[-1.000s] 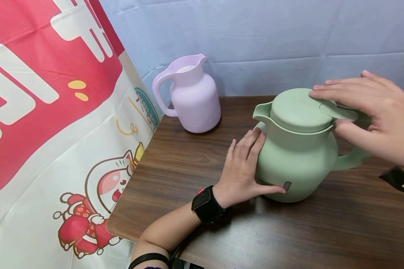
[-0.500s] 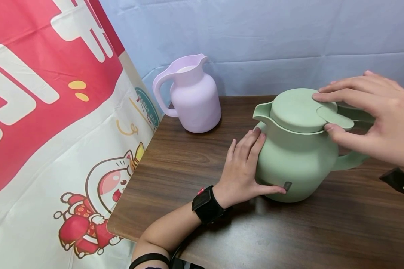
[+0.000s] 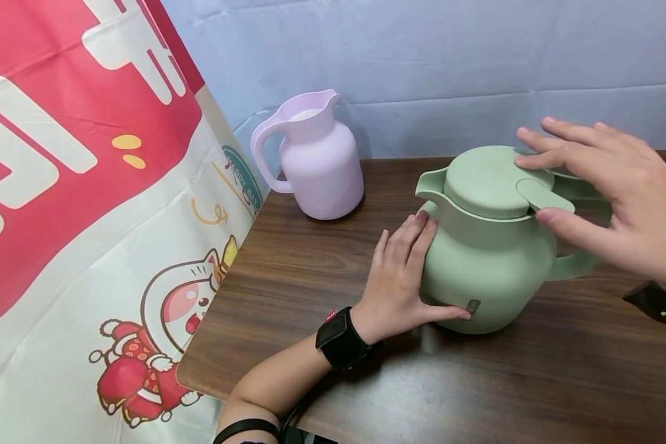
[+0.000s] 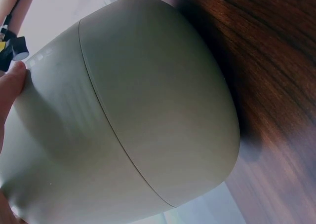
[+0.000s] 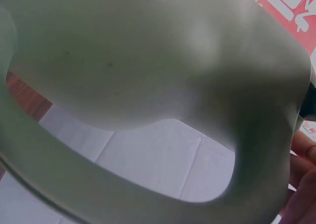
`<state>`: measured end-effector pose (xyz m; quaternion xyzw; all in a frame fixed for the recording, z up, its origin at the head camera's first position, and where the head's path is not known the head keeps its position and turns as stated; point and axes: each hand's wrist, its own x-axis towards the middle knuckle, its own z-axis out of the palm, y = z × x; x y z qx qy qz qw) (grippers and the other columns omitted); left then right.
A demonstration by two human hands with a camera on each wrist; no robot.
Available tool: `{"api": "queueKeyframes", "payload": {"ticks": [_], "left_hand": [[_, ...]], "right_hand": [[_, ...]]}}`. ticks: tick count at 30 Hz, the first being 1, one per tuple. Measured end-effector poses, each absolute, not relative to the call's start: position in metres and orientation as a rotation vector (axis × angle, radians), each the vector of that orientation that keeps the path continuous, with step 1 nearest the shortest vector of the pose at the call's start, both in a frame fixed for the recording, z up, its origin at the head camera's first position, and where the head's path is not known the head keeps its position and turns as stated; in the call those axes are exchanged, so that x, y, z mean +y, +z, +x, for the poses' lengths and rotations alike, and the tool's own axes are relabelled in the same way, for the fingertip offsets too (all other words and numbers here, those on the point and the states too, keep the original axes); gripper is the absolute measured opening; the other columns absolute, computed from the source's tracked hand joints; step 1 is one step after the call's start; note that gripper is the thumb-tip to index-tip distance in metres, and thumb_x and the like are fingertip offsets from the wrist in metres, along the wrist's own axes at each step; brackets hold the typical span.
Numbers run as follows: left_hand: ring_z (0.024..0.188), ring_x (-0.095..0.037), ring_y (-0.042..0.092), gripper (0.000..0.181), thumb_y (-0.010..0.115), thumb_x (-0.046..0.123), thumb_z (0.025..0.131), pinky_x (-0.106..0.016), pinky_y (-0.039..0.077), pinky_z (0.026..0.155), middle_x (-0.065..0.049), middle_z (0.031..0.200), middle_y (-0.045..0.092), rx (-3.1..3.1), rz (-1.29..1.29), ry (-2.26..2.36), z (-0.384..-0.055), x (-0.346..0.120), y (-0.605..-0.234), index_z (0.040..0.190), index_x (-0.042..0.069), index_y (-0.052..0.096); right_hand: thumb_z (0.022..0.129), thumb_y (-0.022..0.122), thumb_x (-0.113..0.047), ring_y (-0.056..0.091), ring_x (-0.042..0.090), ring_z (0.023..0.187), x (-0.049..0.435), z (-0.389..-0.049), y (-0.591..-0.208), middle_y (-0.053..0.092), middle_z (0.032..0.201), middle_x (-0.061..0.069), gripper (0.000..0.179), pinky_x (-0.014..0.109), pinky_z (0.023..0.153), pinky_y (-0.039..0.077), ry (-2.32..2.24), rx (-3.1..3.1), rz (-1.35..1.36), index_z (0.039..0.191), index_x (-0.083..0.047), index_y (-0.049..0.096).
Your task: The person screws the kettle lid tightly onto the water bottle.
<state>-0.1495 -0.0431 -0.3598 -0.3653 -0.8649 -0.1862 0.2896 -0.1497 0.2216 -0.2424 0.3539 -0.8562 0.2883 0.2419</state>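
Note:
A pale green thermos jug stands upright on the wooden table, its spout to the left. My left hand rests spread against its belly, long fingers along the left side and thumb across the front near a small dark label. Above, my right hand grips the round lid lightly: index fingertip on its top, thumb tip at the edge by the flat tab, other fingers lifted. The jug's handle fills the lower right wrist view. In the left wrist view, the jug's base meets the table.
A lilac jug without a visible lid stands at the back left, handle leftward. Behind the table hangs a light blue cloth; a printed red and white banner covers the left side. The table's left corner lies near my left forearm.
The lid has turned, its tab swinging toward the front and left. My right thumb has moved left with it, and the fingers beyond the index have lifted off. The left hand stays put.

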Motion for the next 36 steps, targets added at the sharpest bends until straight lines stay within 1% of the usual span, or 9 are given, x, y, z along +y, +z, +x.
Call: {"api": "queueKeyframes", "payload": {"ticks": [4,9,11,15,20,24,27,32,36], "left_hand": [[0.143,-0.022,0.014,0.139,0.079,0.072,0.048,-0.051,0.016,0.110,-0.008,0.155,0.015,-2.304,-0.979,-0.497,-0.149,-0.043,-0.360,0.149,0.009,0.008],[0.143,-0.022,0.015,0.138,0.078,0.073,0.049,-0.052,0.017,0.109,-0.008,0.155,0.015,-2.300,-0.989,-0.497,-0.149,-0.043,-0.360,0.149,0.009,0.008],[0.143,-0.021,0.014,0.138,0.078,0.073,0.049,-0.052,0.017,0.109,-0.008,0.155,0.014,-2.300,-0.991,-0.499,-0.149,-0.043,-0.360,0.149,0.009,0.008],[0.143,-0.022,0.015,0.138,0.078,0.072,0.049,-0.051,0.017,0.109,-0.008,0.155,0.014,-2.301,-0.989,-0.499,-0.148,-0.043,-0.360,0.150,0.009,0.008],[0.143,-0.021,0.014,0.138,0.078,0.073,0.049,-0.051,0.017,0.109,-0.008,0.155,0.015,-2.307,-0.983,-0.492,-0.148,-0.043,-0.361,0.150,0.009,0.008],[0.143,-0.020,0.013,0.138,0.078,0.073,0.049,-0.051,0.018,0.109,-0.008,0.155,0.015,-2.316,-0.977,-0.494,-0.148,-0.043,-0.361,0.150,0.009,0.008],[0.143,-0.021,0.014,0.138,0.078,0.073,0.049,-0.051,0.018,0.109,-0.007,0.155,0.014,-2.318,-0.975,-0.497,-0.148,-0.043,-0.361,0.150,0.010,0.008],[0.142,-0.022,0.016,0.138,0.078,0.073,0.049,-0.051,0.018,0.109,-0.007,0.155,0.015,-2.315,-0.972,-0.498,-0.148,-0.043,-0.361,0.150,0.010,0.008],[0.142,-0.023,0.018,0.138,0.078,0.073,0.049,-0.051,0.018,0.109,-0.007,0.155,0.014,-2.310,-0.973,-0.499,-0.148,-0.043,-0.361,0.150,0.010,0.008]], "right_hand": [[0.081,0.056,-0.005,0.029,0.023,0.138,0.225,-0.151,-0.244,0.046,0.143,0.002,0.049,0.034,0.112,0.003,0.818,-2.359,1.015,0.130,-0.012,0.057],[0.080,0.044,0.003,0.027,0.023,0.139,0.235,-0.159,-0.253,0.043,0.145,0.000,0.056,0.034,0.112,0.000,0.817,-2.408,1.024,0.132,-0.015,0.054],[0.079,0.046,0.004,0.029,0.023,0.138,0.242,-0.166,-0.260,0.044,0.145,0.000,0.058,0.034,0.113,0.000,0.814,-2.418,1.017,0.132,-0.018,0.054],[0.073,0.061,0.001,0.036,0.024,0.134,0.250,-0.180,-0.275,0.050,0.139,0.002,0.056,0.039,0.113,0.003,0.813,-2.369,1.034,0.126,-0.018,0.057],[0.067,0.070,-0.003,0.045,0.024,0.126,0.239,-0.177,-0.268,0.056,0.131,0.004,0.050,0.041,0.111,0.014,0.792,-2.283,1.031,0.115,-0.014,0.063],[0.065,0.073,-0.004,0.049,0.020,0.118,0.226,-0.164,-0.257,0.060,0.124,0.005,0.045,0.033,0.106,0.023,0.784,-2.256,0.991,0.108,-0.010,0.065],[0.064,0.076,-0.005,0.050,0.018,0.113,0.219,-0.158,-0.251,0.061,0.119,0.005,0.045,0.027,0.102,0.026,0.778,-2.248,0.960,0.107,-0.008,0.065],[0.063,0.080,-0.007,0.048,0.020,0.103,0.213,-0.153,-0.248,0.059,0.108,0.005,0.052,0.020,0.092,0.027,0.745,-2.258,0.916,0.112,-0.011,0.066],[0.062,0.082,-0.009,0.046,0.021,0.096,0.211,-0.153,-0.247,0.055,0.102,0.007,0.054,0.018,0.086,0.027,0.715,-2.243,0.912,0.114,-0.014,0.069]]}}
